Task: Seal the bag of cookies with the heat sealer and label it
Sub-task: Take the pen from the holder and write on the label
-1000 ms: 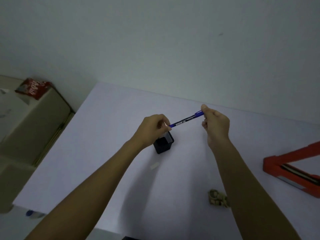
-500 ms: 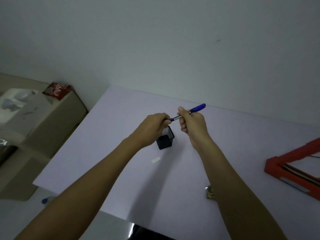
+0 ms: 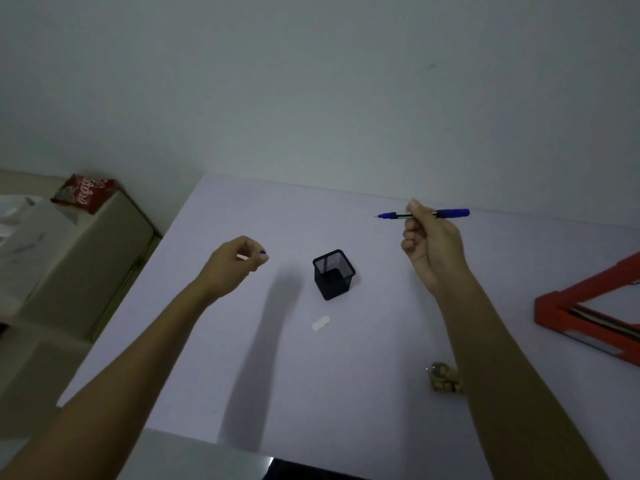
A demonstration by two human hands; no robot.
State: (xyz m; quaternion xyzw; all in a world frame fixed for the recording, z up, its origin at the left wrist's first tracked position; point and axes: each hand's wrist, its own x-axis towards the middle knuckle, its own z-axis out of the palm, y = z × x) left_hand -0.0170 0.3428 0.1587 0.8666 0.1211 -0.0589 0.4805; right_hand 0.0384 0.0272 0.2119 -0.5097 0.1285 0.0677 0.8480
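My right hand (image 3: 431,249) grips a blue pen (image 3: 452,213) by its middle, held level above the far side of the white table (image 3: 242,375), with the uncapped tip pointing left. My left hand (image 3: 235,263) is closed around the small blue pen cap (image 3: 262,252), left of the black mesh pen holder (image 3: 333,273). A small white label (image 3: 320,322) lies flat in front of the holder. The red heat sealer (image 3: 585,315) sits at the right edge. A small bag of cookies (image 3: 441,377) lies beside my right forearm, partly hidden by it.
A beige box (image 3: 69,258) stands left of the table, with a red snack packet (image 3: 85,192) on top and white plastic (image 3: 17,220) beside it. A plain wall rises behind the table's far edge.
My hands have pulled apart: the cap came off the pen and stayed in my left hand, which moved left. My right hand carried the pen to the right.
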